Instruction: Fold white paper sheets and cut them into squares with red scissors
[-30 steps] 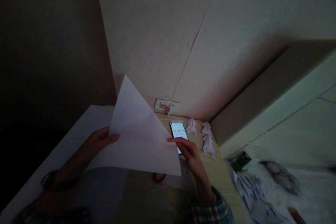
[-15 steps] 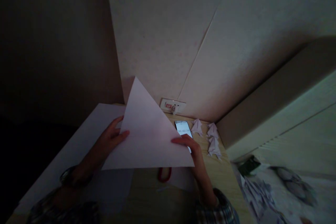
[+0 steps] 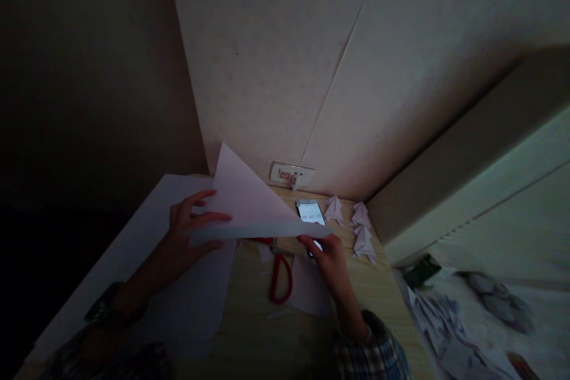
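I hold a white sheet of paper [image 3: 249, 205], folded into a triangle, in the air above a wooden table [image 3: 249, 332]. My left hand [image 3: 191, 222] grips its left edge, thumb on top and fingers beneath. My right hand [image 3: 327, 252] pinches the lower right corner. The triangle's point rises toward the wall. Below the sheet lie red-handled scissors [image 3: 279, 276] and loose white paper pieces [image 3: 307, 291].
A lit phone [image 3: 312, 214] lies near the wall. Three folded paper figures [image 3: 356, 225] stand to its right. A wall socket [image 3: 291, 174] is behind. A large white sheet [image 3: 133, 249] covers the table's left side. Paper scraps [image 3: 440, 332] lie on the floor at right.
The sheet has tipped flatter and lifted away from me, uncovering the red scissors and the paper pieces beneath. Both hands kept their grip on the edges.
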Motion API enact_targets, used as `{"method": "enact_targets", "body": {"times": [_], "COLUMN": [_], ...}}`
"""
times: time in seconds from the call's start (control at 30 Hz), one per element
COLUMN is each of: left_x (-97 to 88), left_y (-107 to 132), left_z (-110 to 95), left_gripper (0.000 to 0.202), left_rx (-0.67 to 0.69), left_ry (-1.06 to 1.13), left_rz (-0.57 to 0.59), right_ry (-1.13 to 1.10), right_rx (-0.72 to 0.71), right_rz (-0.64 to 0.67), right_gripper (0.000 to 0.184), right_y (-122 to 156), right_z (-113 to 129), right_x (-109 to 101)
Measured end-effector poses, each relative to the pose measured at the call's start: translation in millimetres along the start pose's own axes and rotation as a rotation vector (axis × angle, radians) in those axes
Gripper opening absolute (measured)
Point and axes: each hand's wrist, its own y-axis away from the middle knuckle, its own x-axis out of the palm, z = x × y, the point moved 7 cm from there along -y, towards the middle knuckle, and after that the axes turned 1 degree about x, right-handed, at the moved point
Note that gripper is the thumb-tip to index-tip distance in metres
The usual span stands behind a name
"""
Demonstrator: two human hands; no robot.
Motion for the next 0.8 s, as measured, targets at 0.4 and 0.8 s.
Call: {"method": "enact_targets", "body": {"times": [0.4, 0.8], "left_x": [12.5, 28.6], "left_y": [9.5, 12.9], "left_z": [30.2, 24.6], "left_gripper": [0.032, 0.038], "left_rx": [-0.485, -0.574], "left_ry": [0.093, 0.088], "left_rz": [0.167, 0.396], "right_ry": [0.005, 0.155], "right_rx": [0.192, 0.009], "right_rz": [0.227, 0.24], "right_gripper": [0.036, 0.016], "right_y": [0.2, -1.5], "right_z": [-24.8, -26.4], "right_x": [14.6, 23.2]}}
